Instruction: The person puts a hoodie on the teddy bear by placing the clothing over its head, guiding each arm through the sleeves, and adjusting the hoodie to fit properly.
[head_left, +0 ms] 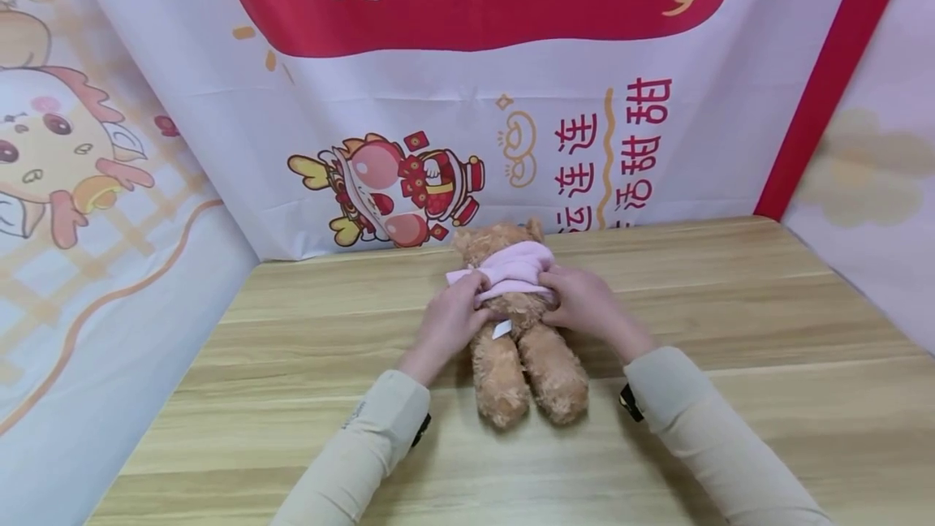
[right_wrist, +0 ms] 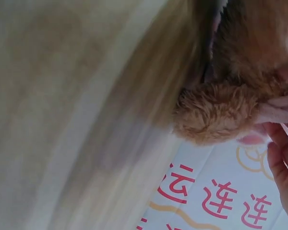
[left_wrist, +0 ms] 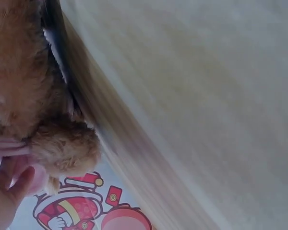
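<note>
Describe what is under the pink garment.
The pink garment covers the upper body of the teddy bear. Its head, legs and a white tag show outside the garment, which the left hand and right hand grip. Whatever the garment covers cannot be seen.

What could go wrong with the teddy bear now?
The left hand and right hand grip the pink cloth, so a hard pull might stretch it. Tugging could also drag the teddy bear across the table it rests on. And the white tag, poking out between the hands, might get caught.
</note>
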Tool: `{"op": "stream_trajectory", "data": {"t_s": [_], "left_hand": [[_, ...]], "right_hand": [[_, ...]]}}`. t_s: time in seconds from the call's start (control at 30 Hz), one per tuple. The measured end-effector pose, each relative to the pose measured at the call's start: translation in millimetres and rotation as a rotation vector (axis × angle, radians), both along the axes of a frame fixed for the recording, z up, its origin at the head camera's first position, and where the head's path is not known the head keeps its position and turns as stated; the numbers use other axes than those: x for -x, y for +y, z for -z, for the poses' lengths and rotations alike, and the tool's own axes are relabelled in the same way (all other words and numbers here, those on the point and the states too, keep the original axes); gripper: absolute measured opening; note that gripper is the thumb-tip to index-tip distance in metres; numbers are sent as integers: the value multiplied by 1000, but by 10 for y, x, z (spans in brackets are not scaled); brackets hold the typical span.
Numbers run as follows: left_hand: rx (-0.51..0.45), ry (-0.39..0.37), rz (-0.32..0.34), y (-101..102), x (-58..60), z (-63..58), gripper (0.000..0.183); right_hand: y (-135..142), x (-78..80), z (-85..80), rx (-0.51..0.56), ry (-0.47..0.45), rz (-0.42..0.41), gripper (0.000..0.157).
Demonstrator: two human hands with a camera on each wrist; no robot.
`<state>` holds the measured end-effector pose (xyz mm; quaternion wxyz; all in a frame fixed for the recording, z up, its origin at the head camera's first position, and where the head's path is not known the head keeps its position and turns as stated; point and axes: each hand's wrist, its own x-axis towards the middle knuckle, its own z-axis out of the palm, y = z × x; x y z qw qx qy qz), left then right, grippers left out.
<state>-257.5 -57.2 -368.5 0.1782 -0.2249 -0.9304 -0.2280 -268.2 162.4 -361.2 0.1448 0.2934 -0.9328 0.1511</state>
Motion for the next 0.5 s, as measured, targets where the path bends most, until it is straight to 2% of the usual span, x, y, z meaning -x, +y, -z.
{"op": "stream_trajectory", "data": {"t_s": [0.37, 0.5], "left_hand": [[36, 241, -2, 76, 8, 37, 25], [51, 286, -10, 75, 11, 54, 25]], "right_hand": [[-95, -67, 77, 108, 94, 130, 29], [-75, -66, 32, 123, 20, 126, 22]]}}
